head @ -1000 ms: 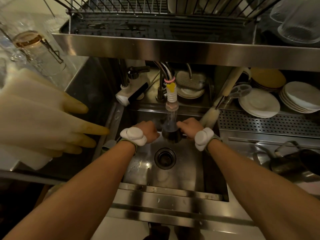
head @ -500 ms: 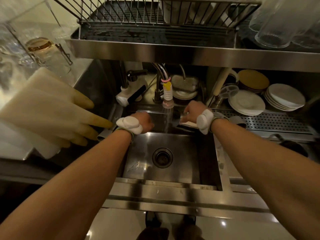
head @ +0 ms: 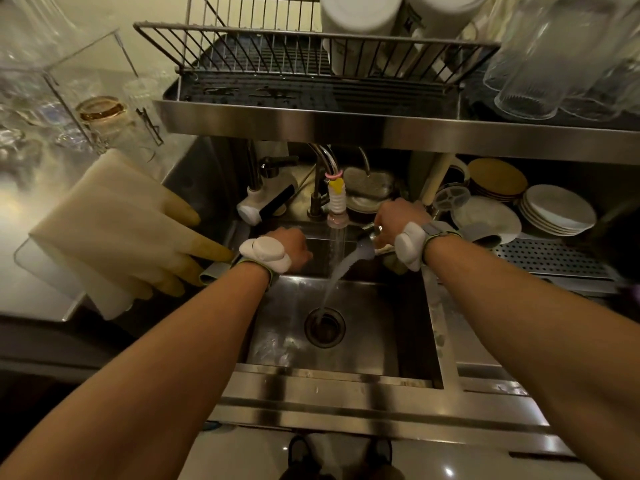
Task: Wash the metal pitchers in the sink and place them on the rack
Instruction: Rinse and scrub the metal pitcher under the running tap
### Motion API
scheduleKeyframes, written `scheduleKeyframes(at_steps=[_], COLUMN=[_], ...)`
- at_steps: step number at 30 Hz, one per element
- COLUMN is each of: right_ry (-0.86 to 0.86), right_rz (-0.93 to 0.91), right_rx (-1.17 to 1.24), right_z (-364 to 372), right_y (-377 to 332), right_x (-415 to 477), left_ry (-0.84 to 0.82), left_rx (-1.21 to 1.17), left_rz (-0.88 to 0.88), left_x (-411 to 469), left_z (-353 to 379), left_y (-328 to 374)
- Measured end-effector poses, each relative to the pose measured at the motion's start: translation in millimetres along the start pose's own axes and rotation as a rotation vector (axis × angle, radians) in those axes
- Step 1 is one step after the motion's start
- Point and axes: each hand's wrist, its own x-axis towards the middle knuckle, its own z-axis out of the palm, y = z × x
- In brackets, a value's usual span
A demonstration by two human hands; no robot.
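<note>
Right hand (head: 398, 220) on tilted pitcher (head: 367, 237)

Steel grey all around the sink (head: 346, 341), with pale and yellow touches.

The tap nozzle (head: 336, 199) above the sink shows a yellow tip, white ribbing and a pink band. Left of the sink, cream rubber gloves (head: 121, 230) shade to yellow at the fingers. Right of it, white plates (head: 557, 209) beside a mustard-brown stack (head: 498, 178). Above, a dark wire rack (head: 311, 53) and clear ribbed glasses (head: 540, 64). White pads with green straps on both wrists.
</note>
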Motion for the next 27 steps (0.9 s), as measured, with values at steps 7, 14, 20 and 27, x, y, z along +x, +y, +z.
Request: scheduleKeyframes(at_steps=[7,14,20,27], right_ry=[0.045,0.028,-0.057,-0.059], right_rz=[0.058,0.19,0.152,-0.058], right_rx=[0.275,0.741,0.973,0.91], right_z=[15,70,76,80], right_y=[3,-26,-43,-40], right_x=[0,13,18,15], left_ry=[-0.056,-0.155,-0.065,-0.156], left_rx=[-0.063,-0.54,-1.016,-1.253], left_rz=[0.027,0.01,-0.32,-0.476], left_x=[0,12,30,34], left_z=[7,42,52,60], left_y=[4,27,49,42])
